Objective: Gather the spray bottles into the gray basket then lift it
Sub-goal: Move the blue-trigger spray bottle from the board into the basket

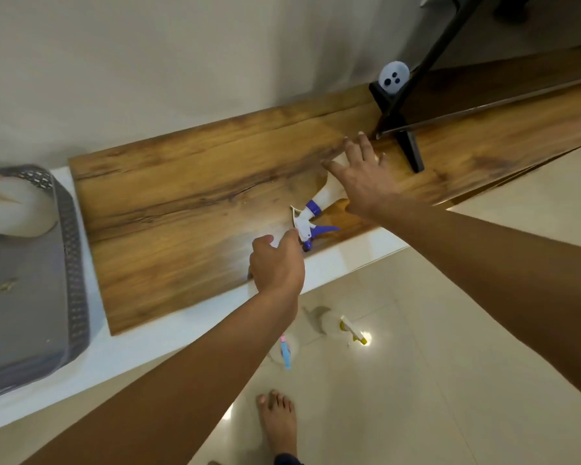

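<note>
One white spray bottle with a yellow trigger (0, 193) already lies in the gray perforated plastic basket (71, 250). Under the spread, empty fingers of our right hand (363, 176) lies the white bottle with the blue trigger (316, 213); our left hand (275, 263) curls loosely at its nozzle, gripping nothing. Below our fingers, two more bottles (336, 325) wait on the glossy tiled floor (467, 330), beyond the brown wooden board (181, 203).

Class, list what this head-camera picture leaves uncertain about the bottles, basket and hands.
- Blue-trigger bottle: body hidden under the right hand; grip unclear.
- Left hand: fingertips curl near the trigger; contact unclear.
- Gray basket: cut off by the left edge; contents blurred.
- Floor bottles: blurred by glare.
</note>
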